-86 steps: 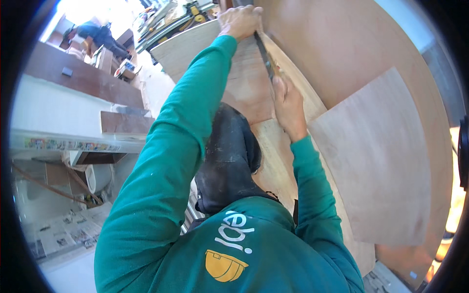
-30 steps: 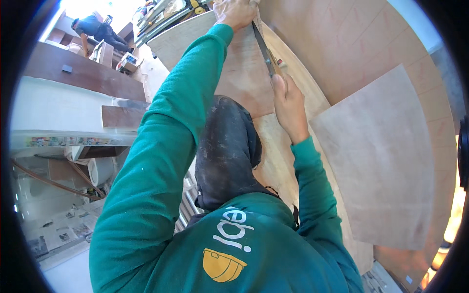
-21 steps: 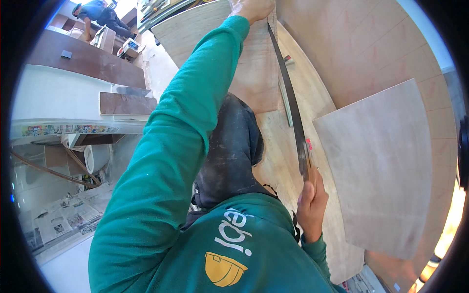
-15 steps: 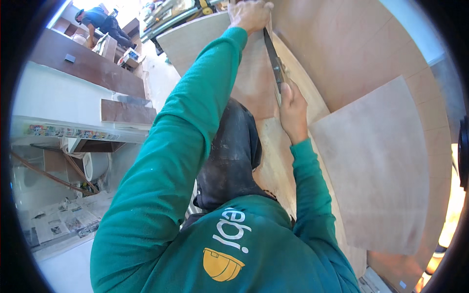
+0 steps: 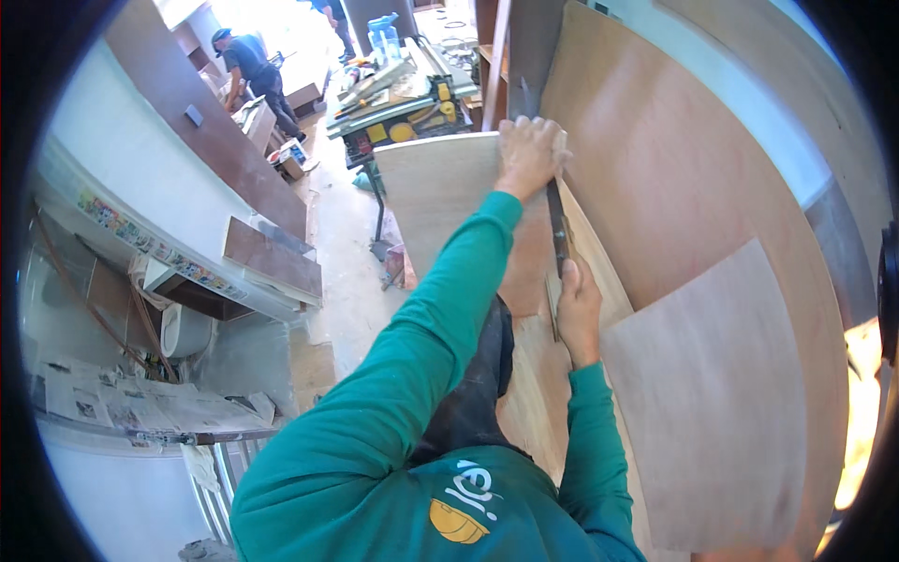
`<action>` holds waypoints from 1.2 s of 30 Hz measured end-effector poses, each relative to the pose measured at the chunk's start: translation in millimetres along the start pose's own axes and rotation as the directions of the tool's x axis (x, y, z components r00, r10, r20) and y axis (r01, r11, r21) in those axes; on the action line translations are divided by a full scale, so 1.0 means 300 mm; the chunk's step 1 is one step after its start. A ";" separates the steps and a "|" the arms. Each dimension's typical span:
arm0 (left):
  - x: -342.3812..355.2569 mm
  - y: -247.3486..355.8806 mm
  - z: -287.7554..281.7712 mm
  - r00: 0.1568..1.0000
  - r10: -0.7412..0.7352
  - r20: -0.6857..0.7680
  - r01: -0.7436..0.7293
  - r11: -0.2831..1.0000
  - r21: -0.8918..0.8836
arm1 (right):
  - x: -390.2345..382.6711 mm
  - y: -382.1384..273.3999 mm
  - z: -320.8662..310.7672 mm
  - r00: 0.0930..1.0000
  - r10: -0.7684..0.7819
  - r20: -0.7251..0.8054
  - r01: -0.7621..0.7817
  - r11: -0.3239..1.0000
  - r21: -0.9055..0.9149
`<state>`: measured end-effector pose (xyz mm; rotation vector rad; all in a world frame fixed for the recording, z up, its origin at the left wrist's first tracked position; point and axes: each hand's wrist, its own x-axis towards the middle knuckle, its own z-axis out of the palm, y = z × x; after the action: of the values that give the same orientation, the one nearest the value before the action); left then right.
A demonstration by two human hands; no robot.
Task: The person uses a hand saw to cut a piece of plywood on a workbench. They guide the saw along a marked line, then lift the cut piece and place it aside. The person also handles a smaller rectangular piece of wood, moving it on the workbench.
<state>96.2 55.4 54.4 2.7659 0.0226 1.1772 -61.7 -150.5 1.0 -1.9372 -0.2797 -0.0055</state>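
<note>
My left hand (image 5: 531, 157) grips the far top corner of a thin, pale wooden board (image 5: 440, 192), its fingers bent over the edge. My right hand (image 5: 579, 309) is closed round a long, narrow, dark metal tool (image 5: 559, 234). The tool lies along the board's right edge, its far part running up beneath my left hand; its exact kind I cannot make out. Under the right hand is a light wooden surface (image 5: 531, 375). My dark-trousered leg (image 5: 475, 403) is beside the board.
A curved wooden panel (image 5: 674, 159) rises along the right, with a loose pale sheet (image 5: 707, 393) against it. Beyond the board stands a workbench (image 5: 412, 103) cluttered with tools. A person (image 5: 253, 75) bends over work at the far left. Newspaper sheets (image 5: 140, 403) lie at left.
My view has tilted up and shifted, bringing the workbench and more of the room into sight. Both hands keep their holds on the board and the tool.
</note>
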 end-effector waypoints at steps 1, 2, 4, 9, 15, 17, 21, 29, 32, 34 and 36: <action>0.001 0.013 0.003 1.000 -0.005 -0.014 0.004 1.000 -0.008 | -0.004 0.009 -0.008 1.000 -0.006 -0.007 0.006 1.000 0.002; -0.004 0.031 0.009 1.000 -0.006 -0.002 0.006 1.000 -0.009 | -0.012 0.023 -0.015 1.000 -0.011 -0.015 0.011 1.000 0.004; -0.013 0.019 -0.016 1.000 -0.023 0.013 0.023 1.000 0.020 | -0.014 0.032 0.006 1.000 -0.014 -0.002 0.014 1.000 0.028; 0.000 0.068 -0.050 0.996 -0.078 0.034 0.081 0.992 -0.093 | -0.024 0.101 0.007 1.000 0.011 0.001 -0.012 0.998 0.066; -0.021 0.054 -0.009 0.988 -0.125 -0.089 0.112 0.984 -0.137 | -0.045 0.053 -0.020 0.992 0.073 0.100 -0.080 0.994 0.074; -0.008 0.083 -0.028 0.991 -0.133 -0.023 0.129 0.984 -0.121 | -0.062 0.041 -0.052 0.990 0.093 0.103 -0.108 0.982 0.156; 0.007 0.115 -0.099 0.967 -0.109 0.230 0.135 0.986 -0.100 | -0.104 0.032 -0.091 0.993 0.067 0.100 -0.088 0.970 0.227; 0.016 0.134 -0.089 0.982 -0.095 0.161 0.108 0.991 -0.076 | -0.174 -0.153 -0.222 0.987 -0.159 -0.032 0.159 0.987 -0.011; 0.004 0.092 -0.081 0.982 -0.093 0.163 0.104 0.993 -0.060 | -0.239 -0.542 -0.302 0.971 -0.236 0.047 0.203 0.907 0.370; -0.029 0.033 -0.076 0.990 -0.114 0.087 0.118 0.992 -0.046 | -0.311 -0.733 -0.323 0.936 -0.325 0.137 0.229 0.856 0.464; -0.020 0.074 -0.077 0.997 -0.046 0.057 0.053 0.992 -0.113 | -0.377 -0.835 -0.349 0.879 -0.400 0.261 0.245 0.847 0.472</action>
<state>74.6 35.8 68.7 2.6802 0.0178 1.0568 -207.6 -180.8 254.7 -1.4217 -0.7885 0.1662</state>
